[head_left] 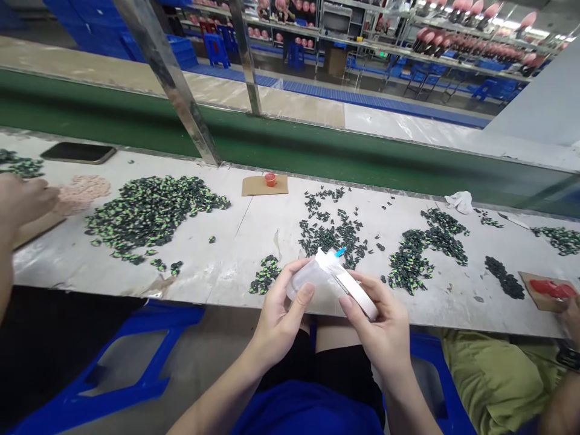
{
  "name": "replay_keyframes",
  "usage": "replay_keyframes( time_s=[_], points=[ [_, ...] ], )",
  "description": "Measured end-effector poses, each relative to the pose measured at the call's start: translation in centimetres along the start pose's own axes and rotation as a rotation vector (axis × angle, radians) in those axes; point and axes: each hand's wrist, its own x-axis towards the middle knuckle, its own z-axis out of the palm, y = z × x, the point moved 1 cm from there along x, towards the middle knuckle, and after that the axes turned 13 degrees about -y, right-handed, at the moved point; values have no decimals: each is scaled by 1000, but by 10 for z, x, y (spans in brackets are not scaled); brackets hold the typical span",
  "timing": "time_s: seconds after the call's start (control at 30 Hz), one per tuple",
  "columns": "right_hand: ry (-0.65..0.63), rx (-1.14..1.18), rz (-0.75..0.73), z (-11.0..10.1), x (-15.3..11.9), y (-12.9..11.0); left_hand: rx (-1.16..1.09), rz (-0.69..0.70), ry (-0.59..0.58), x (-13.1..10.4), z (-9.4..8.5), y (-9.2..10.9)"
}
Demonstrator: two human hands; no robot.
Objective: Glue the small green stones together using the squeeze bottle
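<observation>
Above the table's near edge, a translucent white plastic container is tilted between my two hands. My left hand wraps round its clear body, thumb across the near side. On the other side, my right hand grips the white round lid, which sits at an angle to the body; whether it is fully off I cannot tell. A small blue tip sticks out at the top beside some white material. Just beyond the container lies a loose scatter of small dark parts, and a little green-black cluster rests left of it.
A big pile of green-black pieces lies left, more right. A red cup stands on cardboard. A phone is at far left. Co-workers' hands show at both sides. A metal post rises behind.
</observation>
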Motion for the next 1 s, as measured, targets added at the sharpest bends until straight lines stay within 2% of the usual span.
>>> replay_keyframes(
  time_s=[0.1,0.2,0.43,0.57,0.8,1.0],
  points=[
    [105,-223,-80,-2,1,-8,-11,14,11,0,1,-2],
    [167,-302,-95,-2,4,-15,-45,21,11,-1,3,-5],
    [109,-202,-88,-2,9,-19,-294,50,-105,-3,3,-16],
    [69,-185,-130,-3,10,-21,-484,54,-168,1,5,-14],
    [91,-263,-170,-4,8,-21,-681,16,-218,7,13,-11],
    [161,-420,-290,-6,10,-22,-791,-75,-210,7,18,-11]
  ],
)
